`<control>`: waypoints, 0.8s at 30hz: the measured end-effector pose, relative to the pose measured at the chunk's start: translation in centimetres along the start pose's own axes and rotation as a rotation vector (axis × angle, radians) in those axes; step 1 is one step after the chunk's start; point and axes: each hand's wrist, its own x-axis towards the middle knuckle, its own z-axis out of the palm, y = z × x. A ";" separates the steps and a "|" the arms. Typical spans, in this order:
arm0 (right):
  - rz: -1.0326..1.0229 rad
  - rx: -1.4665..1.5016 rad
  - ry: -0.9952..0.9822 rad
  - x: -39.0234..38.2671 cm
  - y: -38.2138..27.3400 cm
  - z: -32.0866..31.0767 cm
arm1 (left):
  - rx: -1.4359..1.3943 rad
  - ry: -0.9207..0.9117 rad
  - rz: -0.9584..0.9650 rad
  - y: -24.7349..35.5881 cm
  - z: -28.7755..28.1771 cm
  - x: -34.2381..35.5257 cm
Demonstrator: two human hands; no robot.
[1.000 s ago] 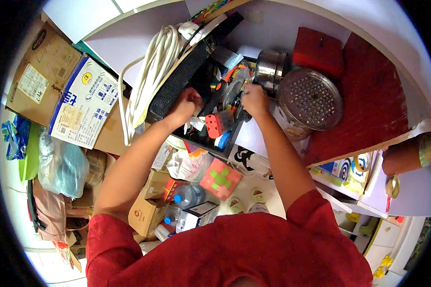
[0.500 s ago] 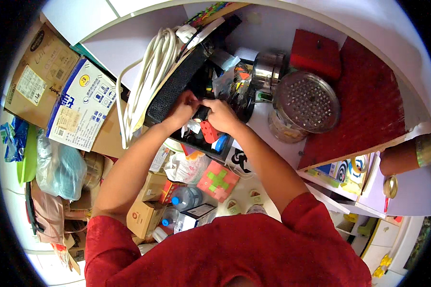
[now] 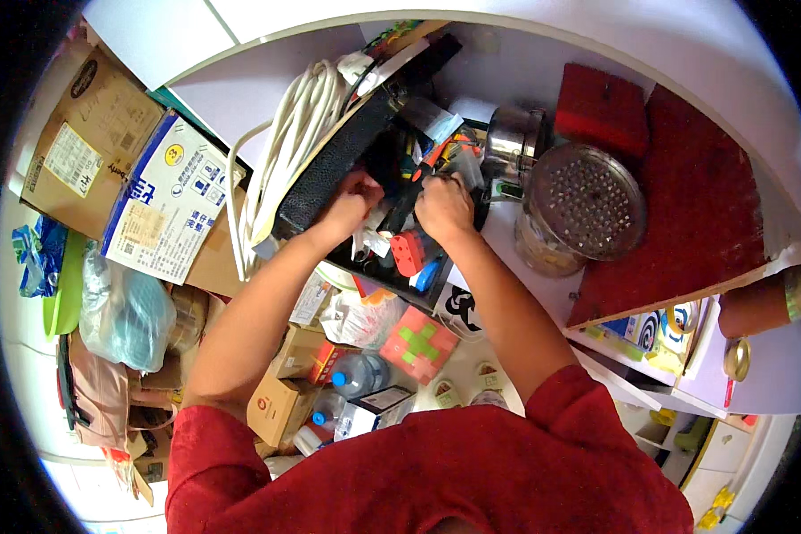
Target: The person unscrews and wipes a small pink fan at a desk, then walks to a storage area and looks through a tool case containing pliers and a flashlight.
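Observation:
Both hands are inside an open black case (image 3: pixel 334 169) crowded with small items. My left hand (image 3: pixel 351 210) is at the case's left side, fingers curled together; what they hold, if anything, is hidden. My right hand (image 3: pixel 445 206) is over the right part, knuckles up and fingers closed, with anything in its grip out of sight. Just beyond it lies a long orange-and-black item (image 3: pixel 432 158), next to a clear plastic bag (image 3: pixel 465 165). A red block with dark holes (image 3: pixel 408 254) and a blue item (image 3: pixel 427 275) sit at the near end, with crumpled white material (image 3: pixel 372 242) between the hands.
A coiled white cable (image 3: pixel 295 133) lies left of the case. To the right stand a steel pot (image 3: pixel 513 142), a perforated metal lid on a container (image 3: pixel 585 202), and a red box (image 3: pixel 602 109). Cardboard boxes (image 3: pixel 93 133), bags and water bottles (image 3: pixel 358 374) crowd the left and floor.
My right hand has moved right and away from my left hand, which stays near the left side. The orange-and-black item now shows more plainly. The whole view has shifted slightly.

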 end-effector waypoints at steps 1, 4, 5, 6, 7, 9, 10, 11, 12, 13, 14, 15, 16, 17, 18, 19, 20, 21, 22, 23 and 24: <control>0.154 0.024 -0.200 0.0 -0.4 -0.4 | 0.036 -0.035 -0.050 0.5 -0.2 -0.3; 0.128 -0.106 -0.236 -0.5 -0.1 0.1 | 0.021 -0.038 -0.047 -0.8 -1.0 -0.5; 0.062 -0.174 -0.257 -0.4 -0.5 0.1 | -0.032 -0.015 0.001 -1.9 -1.4 -0.5; 0.073 -0.225 -0.217 0.1 1.0 1.0 | 0.060 0.009 -0.024 -0.2 0.1 -0.5; 0.077 -0.228 -0.215 0.9 1.6 1.7 | 0.058 0.005 -0.022 -0.3 0.1 -0.4; 0.033 -0.449 -0.362 2.5 1.4 2.0 | 0.068 -0.073 -0.002 -0.6 -0.4 -0.1; 0.058 -0.516 -0.378 2.6 0.7 1.8 | 0.063 -0.061 -0.004 -1.0 -0.6 -0.2; 0.048 -0.523 -0.382 2.5 0.5 1.2 | 0.000 -0.036 -0.058 -1.4 -0.7 -0.2; -0.014 -0.538 -0.336 2.3 1.0 0.3 | -0.068 -0.002 -0.113 -1.6 -0.7 -0.6; -0.064 -0.558 -0.287 2.0 2.0 -0.6 | -0.083 0.006 -0.113 -1.3 -0.5 -0.6; -0.072 -0.573 -0.291 1.4 3.3 -0.8 | 0.081 -0.047 -0.039 -0.9 -0.3 -0.4; -0.053 -0.414 -0.223 0.6 5.1 -0.9 | 0.246 -0.102 0.046 -0.3 0.1 0.0; -0.049 -0.246 -0.164 -0.3 5.2 -1.0 | 0.157 -0.050 0.060 -2.1 0.2 0.4; -0.067 -0.254 -0.169 -0.9 5.1 -1.0 | 0.148 -0.032 0.060 -3.8 0.1 0.8; -0.089 -0.261 -0.109 -1.6 5.0 -1.0 | 0.219 -0.010 0.059 -4.2 0.3 1.1; -0.110 -0.266 -0.049 -2.0 4.9 -1.1 | 0.292 0.012 0.058 -4.6 0.3 1.3; -0.111 -0.269 -0.050 -2.2 4.8 -1.2 | 0.281 0.079 0.084 -5.0 0.2 1.3; -0.028 -0.235 -0.102 -2.5 4.7 -1.4 | 0.279 0.076 0.085 -5.2 0.3 1.4; 0.055 -0.199 -0.153 -2.8 4.5 -1.7 | 0.273 0.057 0.078 -5.3 0.3 1.6; 0.059 -0.197 -0.152 -3.0 4.2 -2.0 | 0.268 0.039 0.072 -5.4 0.3 1.7; 0.094 -0.232 -0.182 -3.0 3.7 -2.5 | 0.270 0.032 0.074 -5.0 0.5 1.6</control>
